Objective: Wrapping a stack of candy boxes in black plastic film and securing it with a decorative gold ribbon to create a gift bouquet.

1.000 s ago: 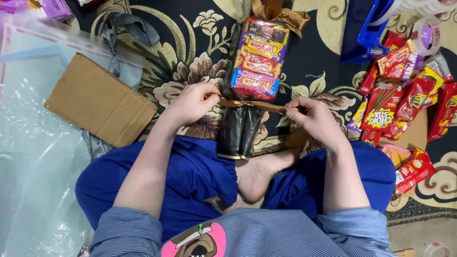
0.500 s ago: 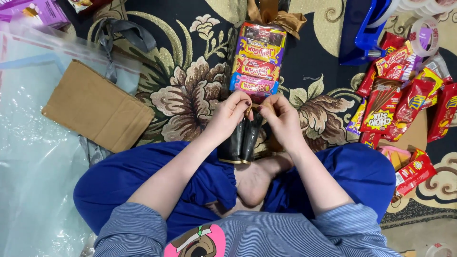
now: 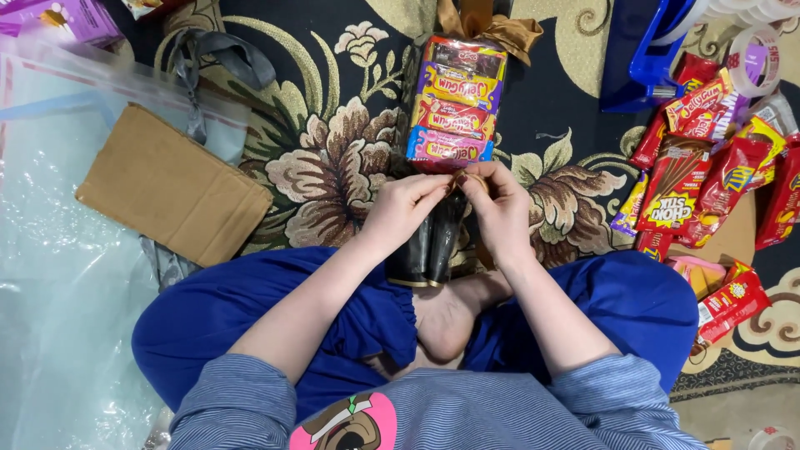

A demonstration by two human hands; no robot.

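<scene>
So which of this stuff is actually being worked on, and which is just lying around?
In hand:
left hand and right hand, pinching a brown ribbon piece
black wrapped bundle
stacked candy packs with a gold bow

Lying about:
cardboard sheet
loose snack packets
tape roll
clear plastic sheet

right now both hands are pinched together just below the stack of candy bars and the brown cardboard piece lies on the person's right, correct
Not quite. The head view shows the cardboard piece on the person's left. Both the left hand and right hand do meet just below the candy bar stack.
</scene>
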